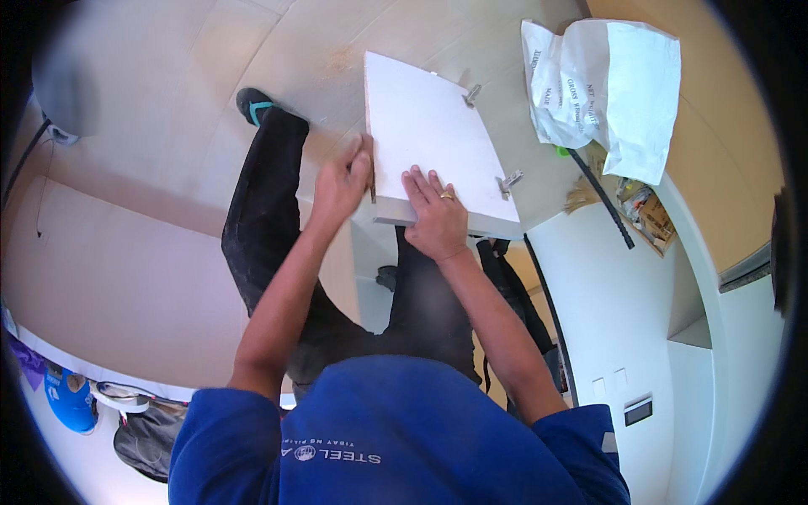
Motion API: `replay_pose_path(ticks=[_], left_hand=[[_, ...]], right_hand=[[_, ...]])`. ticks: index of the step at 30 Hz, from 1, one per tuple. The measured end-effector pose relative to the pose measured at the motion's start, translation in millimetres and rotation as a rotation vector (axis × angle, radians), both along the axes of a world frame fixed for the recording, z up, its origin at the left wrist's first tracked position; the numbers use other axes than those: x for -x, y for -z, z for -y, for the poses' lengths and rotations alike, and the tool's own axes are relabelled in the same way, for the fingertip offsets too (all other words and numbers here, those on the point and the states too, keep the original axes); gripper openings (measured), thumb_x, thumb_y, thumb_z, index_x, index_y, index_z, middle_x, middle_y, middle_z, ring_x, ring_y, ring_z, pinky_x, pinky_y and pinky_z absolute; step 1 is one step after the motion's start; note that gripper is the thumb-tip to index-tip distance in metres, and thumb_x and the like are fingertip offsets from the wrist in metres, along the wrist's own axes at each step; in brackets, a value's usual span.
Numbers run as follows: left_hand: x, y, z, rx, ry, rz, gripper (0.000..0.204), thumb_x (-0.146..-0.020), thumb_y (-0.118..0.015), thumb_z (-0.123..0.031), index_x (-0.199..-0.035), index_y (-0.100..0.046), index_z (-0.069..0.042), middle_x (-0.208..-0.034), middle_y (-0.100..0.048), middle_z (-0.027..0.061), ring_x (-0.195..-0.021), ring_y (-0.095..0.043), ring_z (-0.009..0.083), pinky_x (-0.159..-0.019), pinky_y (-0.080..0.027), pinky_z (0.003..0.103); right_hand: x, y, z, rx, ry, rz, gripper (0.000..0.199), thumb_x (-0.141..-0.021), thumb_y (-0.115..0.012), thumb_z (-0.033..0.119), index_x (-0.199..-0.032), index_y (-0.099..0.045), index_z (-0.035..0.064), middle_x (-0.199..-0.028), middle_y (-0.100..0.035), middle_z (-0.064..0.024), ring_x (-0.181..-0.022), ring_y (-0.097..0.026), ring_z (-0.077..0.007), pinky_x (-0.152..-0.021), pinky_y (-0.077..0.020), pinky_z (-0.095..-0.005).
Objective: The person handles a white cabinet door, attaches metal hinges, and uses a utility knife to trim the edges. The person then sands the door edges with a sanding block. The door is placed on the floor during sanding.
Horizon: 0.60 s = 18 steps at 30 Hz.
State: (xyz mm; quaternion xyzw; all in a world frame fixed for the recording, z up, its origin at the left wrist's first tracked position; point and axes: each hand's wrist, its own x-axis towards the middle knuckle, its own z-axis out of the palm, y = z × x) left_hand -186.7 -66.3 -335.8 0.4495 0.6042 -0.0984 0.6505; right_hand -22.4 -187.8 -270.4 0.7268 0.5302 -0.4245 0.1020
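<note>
panel: white cabinet door panel (pixel 429 143) is lying flat at upper centre of the frame, two metal hinges (pixel 508 181) on its right edge | left hand (pixel 341 187) is pinching the near-left edge | right hand (pixel 436 217) is pressing flat on top, fingers spread | handling: likely stiff, moderately heavy, smooth-faced; gripping by edges, clear of hinges

Worn items as I see them from my remote station: a blue short-sleeved shirt (pixel 396 438) with pale lettering and a small round emblem across its front, which I leave unread. Both forearms are bare below the sleeves. The right hand (pixel 436 217) carries 1 gold-coloured ring (pixel 447 195) on a finger; the left hand (pixel 339 187) shows none. Black trousers (pixel 268 215) cover the legs, ending at a dark shoe with teal trim (pixel 252 104).
</note>
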Motion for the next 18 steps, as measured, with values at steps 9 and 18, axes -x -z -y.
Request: replay_pose_path(ticks=[9, 18], left_hand=[[-25, 223, -25, -0.007, -0.053, -0.054, 0.039, -0.101, -0.053, -0.037, -0.097, -0.074, -0.006, -0.072, -0.067, 0.0125, -0.061, -0.064, 0.023, -0.058, -0.05, 0.039], [39, 90, -8, 0.318, -0.472, -0.028, 0.037, -0.099, -0.06, -0.038, -0.112, -0.075, -0.006, -0.067, -0.057, 0.0033, -0.042, -0.046, 0.0132, -0.041, -0.035, 0.03]], right_hand=[[-9, -9, -14, 0.018, -0.049, -0.075, 0.085, -0.073, -0.076, 0.02, -0.154, -0.052, 0.0136, -0.161, -0.05, -0.0115, -0.143, -0.052, -0.0399, -0.116, -0.0422, -0.0604], [-5, -2, -12, 0.02, 0.024, -0.039, 0.084, -0.073, -0.073, 0.014, -0.154, -0.053, 0.0165, -0.16, -0.052, -0.01, -0.142, -0.054, -0.0384, -0.115, -0.0438, -0.0588]])
